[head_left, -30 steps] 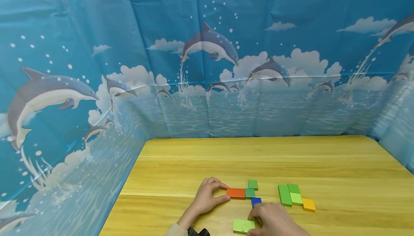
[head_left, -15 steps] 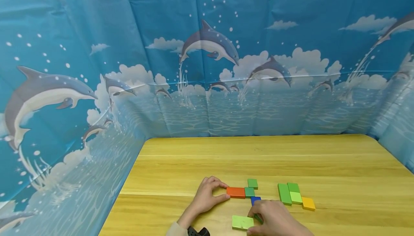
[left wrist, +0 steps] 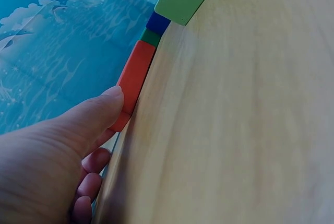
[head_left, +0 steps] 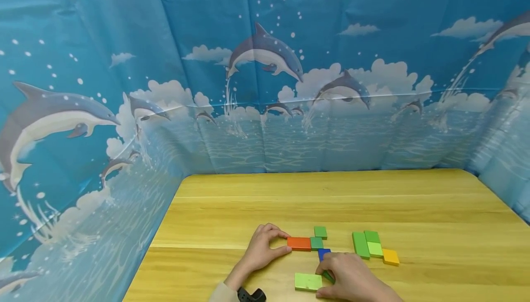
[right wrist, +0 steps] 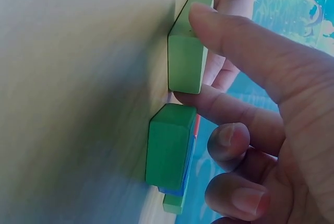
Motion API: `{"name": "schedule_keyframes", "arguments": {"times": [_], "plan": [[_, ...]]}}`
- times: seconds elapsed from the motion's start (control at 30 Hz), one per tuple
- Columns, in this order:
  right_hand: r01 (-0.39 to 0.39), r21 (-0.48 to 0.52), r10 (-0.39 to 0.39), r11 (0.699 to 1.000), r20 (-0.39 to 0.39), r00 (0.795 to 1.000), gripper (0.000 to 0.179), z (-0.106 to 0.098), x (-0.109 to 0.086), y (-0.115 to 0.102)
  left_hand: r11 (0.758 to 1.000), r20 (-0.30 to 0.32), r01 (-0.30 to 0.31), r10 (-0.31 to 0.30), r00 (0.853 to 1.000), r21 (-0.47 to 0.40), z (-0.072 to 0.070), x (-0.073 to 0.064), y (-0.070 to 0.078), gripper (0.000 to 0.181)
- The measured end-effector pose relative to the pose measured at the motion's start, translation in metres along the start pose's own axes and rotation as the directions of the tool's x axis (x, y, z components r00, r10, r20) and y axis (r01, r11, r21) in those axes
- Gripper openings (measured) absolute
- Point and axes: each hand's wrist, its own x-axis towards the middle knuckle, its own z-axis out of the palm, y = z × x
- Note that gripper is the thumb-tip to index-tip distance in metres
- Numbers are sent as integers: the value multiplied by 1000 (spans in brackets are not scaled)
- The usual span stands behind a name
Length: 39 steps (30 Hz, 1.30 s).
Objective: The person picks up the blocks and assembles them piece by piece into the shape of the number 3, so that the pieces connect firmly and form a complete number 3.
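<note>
My left hand (head_left: 261,249) pinches the left end of a flat red block (head_left: 299,244) between thumb and forefinger. A dark green square block (head_left: 316,243) touches the red one's right end, and a blue block (head_left: 324,253) lies just below it, partly behind my right hand (head_left: 352,276). That hand holds the right end of a light green block (head_left: 308,282) by thumb and forefinger, clearly so in the right wrist view. Beside the forefinger there stands another dark green block (right wrist: 169,148), mostly hidden by the hand in the head view.
A small green square block (head_left: 320,232) lies above the red row. Farther right, a long green block (head_left: 361,245) sits against a green square (head_left: 371,236) and a lime square (head_left: 375,248), with a yellow block (head_left: 390,257) at their corner. A dolphin-print curtain (head_left: 265,145) hangs behind the table (head_left: 248,200).
My right hand has shifted the light green block slightly away from me, toward the red row. Part of the dark green block beneath that hand has come into view. The left hand stays on the red block.
</note>
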Motion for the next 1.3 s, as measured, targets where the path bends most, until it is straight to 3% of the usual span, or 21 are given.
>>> {"name": "schedule_keyframes", "arguments": {"times": [0.63, 1.3], "plan": [[5, -39, -7, 999, -49, 999, 31, 0, -3, 2, 1000, 1, 10, -9, 1000, -23, -2, 0, 5, 32], [-2, 19, 2, 1000, 31, 1000, 26, -6, -2, 8, 1000, -5, -4, 4, 1000, -18, 0, 1, 3, 31]]}}
